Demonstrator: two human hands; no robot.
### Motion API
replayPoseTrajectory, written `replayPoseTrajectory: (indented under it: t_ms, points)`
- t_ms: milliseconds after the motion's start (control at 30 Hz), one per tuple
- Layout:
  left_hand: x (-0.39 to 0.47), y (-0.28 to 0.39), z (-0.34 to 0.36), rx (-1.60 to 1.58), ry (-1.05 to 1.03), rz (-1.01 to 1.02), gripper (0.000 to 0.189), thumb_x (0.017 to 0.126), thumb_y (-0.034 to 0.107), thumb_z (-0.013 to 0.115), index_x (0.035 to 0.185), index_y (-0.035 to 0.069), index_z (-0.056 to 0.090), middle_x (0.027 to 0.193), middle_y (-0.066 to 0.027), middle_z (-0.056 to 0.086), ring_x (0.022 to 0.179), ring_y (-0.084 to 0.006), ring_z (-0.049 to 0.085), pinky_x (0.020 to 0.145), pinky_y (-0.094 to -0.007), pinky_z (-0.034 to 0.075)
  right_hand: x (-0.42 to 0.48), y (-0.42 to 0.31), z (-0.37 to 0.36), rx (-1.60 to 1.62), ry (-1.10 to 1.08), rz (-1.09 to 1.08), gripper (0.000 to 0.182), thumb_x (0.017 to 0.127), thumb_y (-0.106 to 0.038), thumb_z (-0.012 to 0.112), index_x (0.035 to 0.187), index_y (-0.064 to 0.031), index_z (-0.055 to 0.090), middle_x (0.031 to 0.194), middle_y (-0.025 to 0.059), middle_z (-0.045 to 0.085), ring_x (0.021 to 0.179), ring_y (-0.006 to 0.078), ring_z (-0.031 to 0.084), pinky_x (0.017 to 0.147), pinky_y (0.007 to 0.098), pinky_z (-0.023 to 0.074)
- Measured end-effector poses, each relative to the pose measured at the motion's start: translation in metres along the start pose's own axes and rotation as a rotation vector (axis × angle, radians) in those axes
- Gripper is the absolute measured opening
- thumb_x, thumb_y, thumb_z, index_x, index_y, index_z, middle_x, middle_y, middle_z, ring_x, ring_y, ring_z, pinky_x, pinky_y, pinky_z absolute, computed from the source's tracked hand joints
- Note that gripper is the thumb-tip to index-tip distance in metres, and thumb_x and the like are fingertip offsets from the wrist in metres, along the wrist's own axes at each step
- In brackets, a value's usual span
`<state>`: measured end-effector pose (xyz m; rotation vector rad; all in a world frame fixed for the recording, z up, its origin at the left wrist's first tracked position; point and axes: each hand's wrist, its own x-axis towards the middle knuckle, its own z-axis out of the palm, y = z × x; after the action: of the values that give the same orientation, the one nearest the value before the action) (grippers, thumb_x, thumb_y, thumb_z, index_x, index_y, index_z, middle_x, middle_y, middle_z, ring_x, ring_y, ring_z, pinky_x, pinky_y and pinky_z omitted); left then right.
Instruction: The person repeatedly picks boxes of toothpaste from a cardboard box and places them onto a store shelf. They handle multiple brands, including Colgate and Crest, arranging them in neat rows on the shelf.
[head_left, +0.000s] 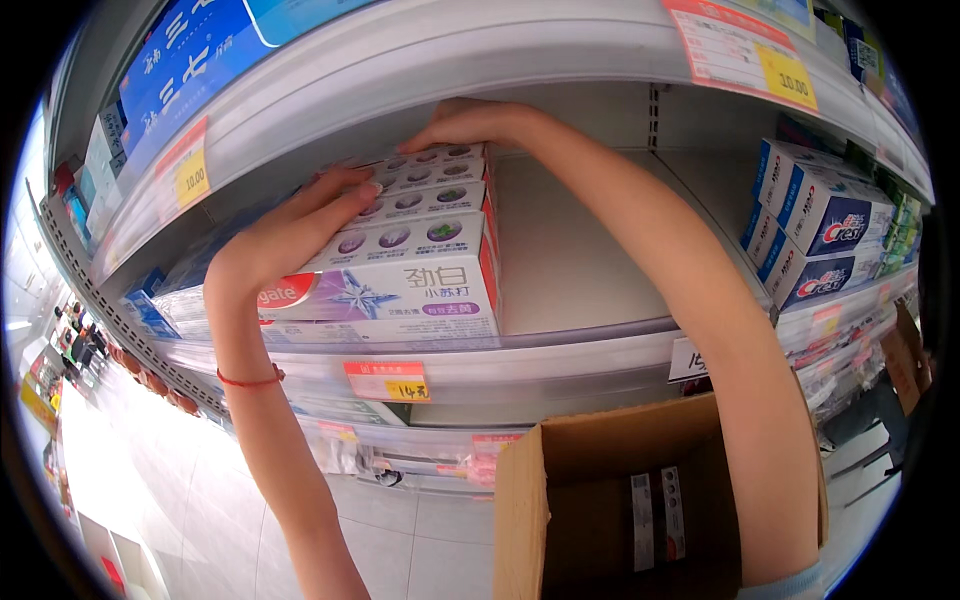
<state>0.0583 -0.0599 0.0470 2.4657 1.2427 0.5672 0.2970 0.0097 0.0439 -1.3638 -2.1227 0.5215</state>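
Observation:
A row of Colgate toothpaste boxes (405, 281), white with purple pictures, stands on a store shelf (577, 255). My left hand (292, 221) lies over the left side of the boxes, fingers stretched along their tops. At the back of the row is my right hand (469, 124), its thumb by the top of the rearmost boxes. Its other fingers are partly hidden. Below my right forearm sits an open cardboard box (517, 517) with two slim cartons (656, 517) visible at its bottom.
Crest toothpaste boxes (832, 232) are stacked to the right. Blue boxes (180, 67) fill the shelf above, whose front edge (450, 52) overhangs my hands. Price tags (386, 381) line the shelf edges. Tiled floor (375, 517) shows below; distant people (79, 334) appear at left.

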Motion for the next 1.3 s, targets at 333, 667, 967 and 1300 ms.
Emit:
replayPoseTrajectory:
  t_ms: [333,667,967,1300]
  points:
    - [0.007,0.007,0.002,0.076,-0.007,-0.062,0.061,0.091,0.056,0.042,0.13,0.01,0.045,0.128,-0.0139,0.053,0.119,-0.0262,0.049,0.1,-0.0303,0.035,-0.002,0.002,0.005,-0.059,0.059,0.023,0.047,0.081,-0.047,0.062,0.097,-0.004,0.072,0.1,0.0131,0.067,0.091,0.0185,0.061,0.084,0.0281,0.0432]
    - [0.005,0.009,0.001,0.256,0.011,-0.12,0.079,0.087,0.064,0.035,0.138,0.005,0.038,0.146,-0.0149,0.033,0.138,-0.0289,0.025,0.111,-0.0341,0.021,-0.006,0.013,-0.001,0.537,0.081,0.078,0.026,0.08,-0.023,0.062,0.093,-0.0012,0.068,0.096,0.0118,0.065,0.093,0.0206,0.06,0.076,0.0321,0.0481]
    - [0.004,0.01,-0.001,0.223,0.007,-0.101,0.076,0.088,0.062,0.036,0.139,0.006,0.039,0.144,-0.0156,0.037,0.135,-0.0308,0.03,0.11,-0.0341,0.024,-0.011,0.014,0.005,0.378,-0.057,0.008,0.053,0.075,-0.044,0.072,0.104,-0.0003,0.068,0.109,0.0133,0.064,0.1,0.0199,0.059,0.083,0.0301,0.0465]
    - [-0.001,0.024,0.003,0.205,0.03,-0.12,0.09,0.082,0.071,0.04,0.135,-0.001,0.042,0.137,-0.0207,0.044,0.13,-0.033,0.038,0.106,-0.0349,0.03,-0.011,0.017,0.002,0.191,-0.051,-0.068,0.074,0.064,-0.064,0.072,0.104,-0.002,0.069,0.11,0.0176,0.063,0.107,0.0227,0.056,0.09,0.0304,0.0415]
